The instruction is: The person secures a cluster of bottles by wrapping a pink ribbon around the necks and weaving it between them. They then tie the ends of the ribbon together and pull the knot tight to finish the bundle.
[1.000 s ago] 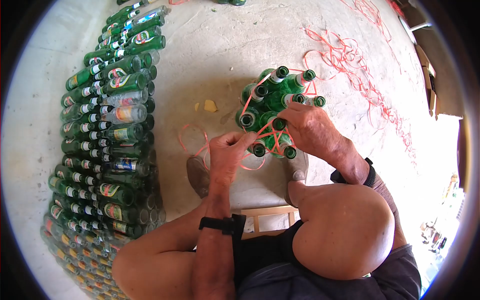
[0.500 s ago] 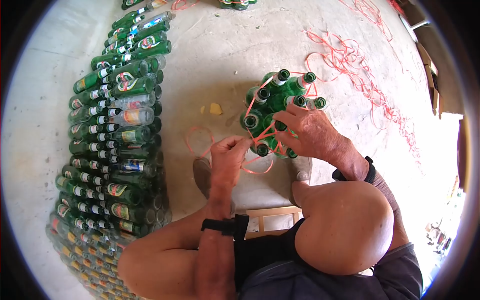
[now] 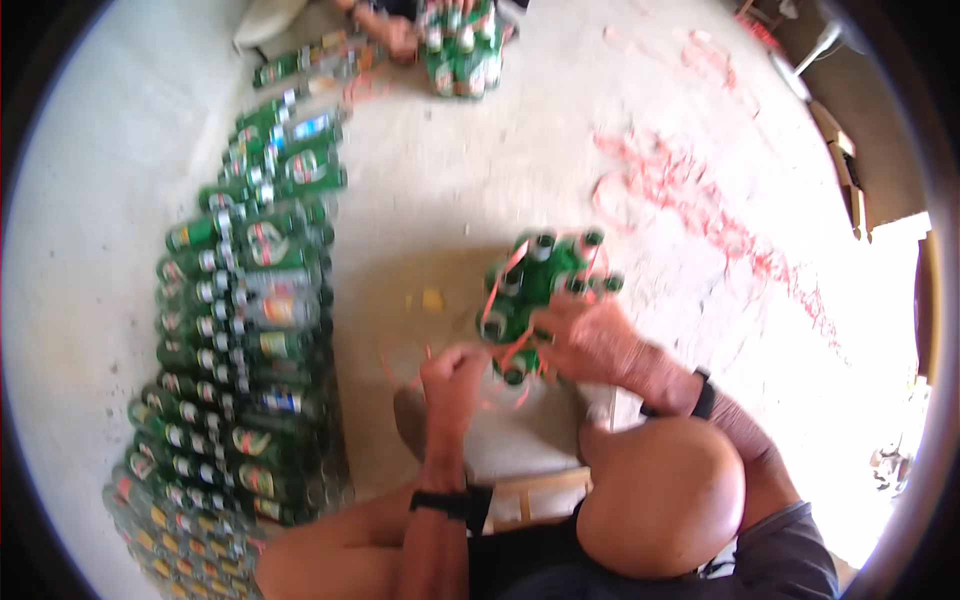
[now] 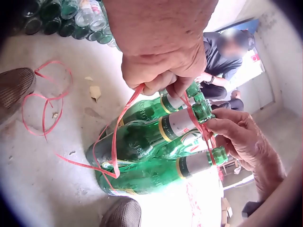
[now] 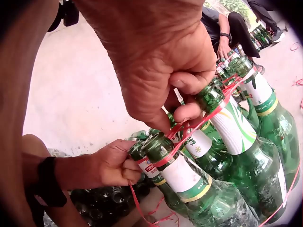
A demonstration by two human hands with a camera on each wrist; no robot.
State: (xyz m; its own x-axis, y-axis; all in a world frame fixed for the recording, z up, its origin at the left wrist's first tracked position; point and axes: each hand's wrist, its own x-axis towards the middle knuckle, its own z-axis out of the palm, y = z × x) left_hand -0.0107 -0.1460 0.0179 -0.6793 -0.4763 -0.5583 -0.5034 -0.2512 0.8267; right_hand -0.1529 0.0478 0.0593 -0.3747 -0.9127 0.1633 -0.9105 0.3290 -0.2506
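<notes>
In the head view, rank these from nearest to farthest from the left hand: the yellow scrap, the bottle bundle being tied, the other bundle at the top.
1. Bottle bundle, right beside the left hand, which grips its red string.
2. Yellow scrap, on the floor just ahead.
3. Other bundle, far ahead at the top edge.

Right hand fingers around red strap

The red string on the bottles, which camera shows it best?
The left wrist view. There the red string runs sharp from the left hand down round the green bottles. The right wrist view shows only the part across the bottle necks; the head view is blurred.
</notes>
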